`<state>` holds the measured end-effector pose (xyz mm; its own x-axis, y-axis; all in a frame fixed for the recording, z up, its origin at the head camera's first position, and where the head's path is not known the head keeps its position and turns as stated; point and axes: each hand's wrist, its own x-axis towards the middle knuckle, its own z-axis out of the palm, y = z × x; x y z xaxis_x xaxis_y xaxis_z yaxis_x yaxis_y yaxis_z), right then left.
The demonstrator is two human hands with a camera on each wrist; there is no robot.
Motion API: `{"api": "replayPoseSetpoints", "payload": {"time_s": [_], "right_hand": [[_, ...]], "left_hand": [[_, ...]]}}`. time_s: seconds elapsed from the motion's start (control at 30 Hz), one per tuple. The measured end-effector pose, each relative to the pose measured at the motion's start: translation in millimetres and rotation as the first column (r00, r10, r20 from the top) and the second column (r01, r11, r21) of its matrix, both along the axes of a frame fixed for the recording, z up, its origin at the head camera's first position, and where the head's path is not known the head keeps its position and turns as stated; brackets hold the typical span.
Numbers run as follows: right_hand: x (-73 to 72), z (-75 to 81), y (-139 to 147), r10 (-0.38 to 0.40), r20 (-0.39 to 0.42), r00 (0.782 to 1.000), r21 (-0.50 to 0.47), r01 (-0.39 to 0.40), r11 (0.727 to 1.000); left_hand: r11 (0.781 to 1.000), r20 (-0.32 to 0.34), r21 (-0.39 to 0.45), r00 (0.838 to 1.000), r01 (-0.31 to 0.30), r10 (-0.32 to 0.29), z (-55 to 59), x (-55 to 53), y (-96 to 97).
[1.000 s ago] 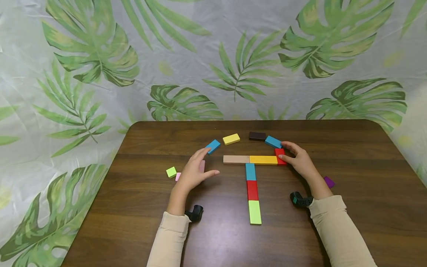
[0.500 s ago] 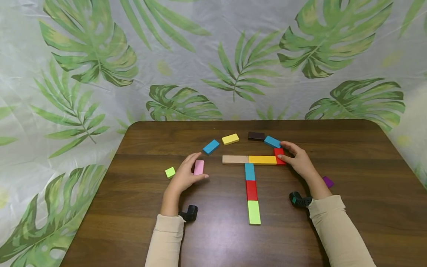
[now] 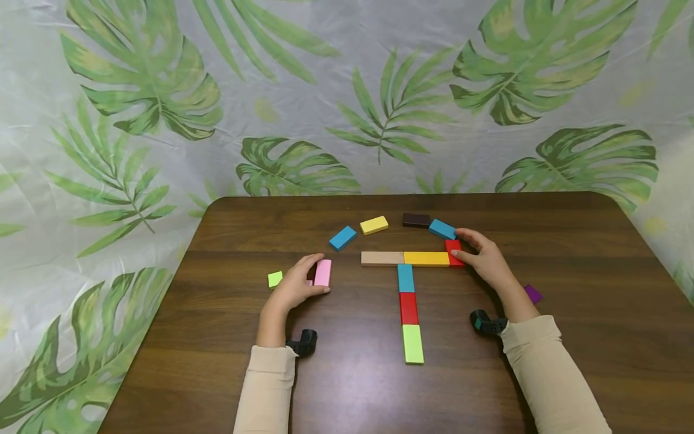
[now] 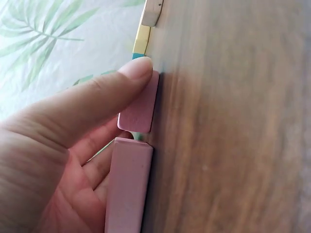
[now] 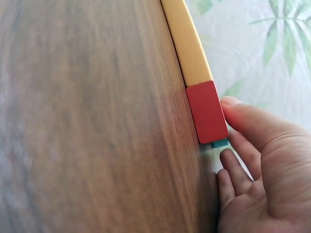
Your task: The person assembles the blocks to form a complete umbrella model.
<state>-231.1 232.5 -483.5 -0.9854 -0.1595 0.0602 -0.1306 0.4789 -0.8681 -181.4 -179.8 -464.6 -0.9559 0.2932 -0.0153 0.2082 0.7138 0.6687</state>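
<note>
My left hand (image 3: 295, 283) pinches a pink block (image 3: 323, 273) at the left, thumb on its near end and fingers at its far end. In the left wrist view, the thumb covers part of that block, and another pink block (image 4: 129, 187) lies closer to the palm. My right hand (image 3: 484, 259) rests its thumb on a red block (image 5: 207, 112). Its fingers reach toward the right-hand blue block (image 3: 442, 229); whether they touch it, I cannot tell. That red block stands against the end of a yellow-orange block (image 3: 426, 259), beside a tan block (image 3: 382, 259).
Below that row runs a column of blue (image 3: 405, 278), red (image 3: 409, 308) and lime (image 3: 413, 344) blocks. Behind lie another blue block (image 3: 343, 239), a pale yellow block (image 3: 374, 225) and a dark block (image 3: 415, 220). A lime block (image 3: 275, 279) and a purple block (image 3: 533, 294) lie at the sides.
My left hand has moved from beside the left blue block leftward and back toward me, and its thumb and fingers have closed onto the pink block. The right hand has stayed put.
</note>
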Motion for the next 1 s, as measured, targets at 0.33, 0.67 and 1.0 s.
{"api": "replayPoseSetpoints", "payload": {"time_s": [0.33, 0.67, 1.0], "right_hand": [[0.6, 1.8, 0, 0.006, 0.004, 1.000, -0.018, -0.006, 1.000], [0.8, 1.8, 0, 0.006, 0.018, 1.000, -0.024, -0.006, 1.000], [10.2, 21.6, -9, 0.015, 0.019, 1.000, -0.056, -0.014, 0.998]], "left_hand": [[1.000, -0.045, 0.005, 0.999, -0.022, 0.022, -0.2, 0.1, 2.8], [1.000, -0.145, 0.006, 0.989, -0.014, 0.015, 3.6, -2.7, 16.3], [0.999, -0.164, 0.000, 0.985, 0.052, -0.051, 0.8, -8.8, 32.7]]}}
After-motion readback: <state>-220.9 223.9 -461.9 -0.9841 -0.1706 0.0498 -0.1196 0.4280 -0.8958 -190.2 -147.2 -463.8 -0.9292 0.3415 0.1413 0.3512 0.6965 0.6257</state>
